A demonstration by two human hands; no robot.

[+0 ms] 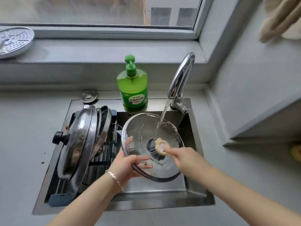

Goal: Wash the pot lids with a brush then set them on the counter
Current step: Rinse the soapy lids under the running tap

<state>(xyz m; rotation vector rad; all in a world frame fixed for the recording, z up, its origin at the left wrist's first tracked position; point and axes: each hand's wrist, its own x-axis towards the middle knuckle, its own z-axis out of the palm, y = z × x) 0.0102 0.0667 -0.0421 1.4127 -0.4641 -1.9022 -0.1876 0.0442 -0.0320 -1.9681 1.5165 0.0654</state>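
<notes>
Nearest, the left hand (128, 165) grips the glass lid (143, 126) by its rim, tilting it over the sink (192, 198) so water from the tap (180, 77) drains off. The right hand (182, 158), blurred, holds the brush (156, 149) against the lid's inner face. Steel lids (78, 141) stand racked at left. Beyond are the grey desk (24, 128), a soap bottle (132, 88) and the windowsill (114, 49).

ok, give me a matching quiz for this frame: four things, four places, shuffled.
Things:
1 glass lid
2 brush
3 soap bottle
4 steel lids

Places:
a upright in the rack
b in the right hand
c on the back edge of the sink
d in the left hand, under the stream from the tap

Pairs: 1-d, 2-b, 3-c, 4-a
</notes>
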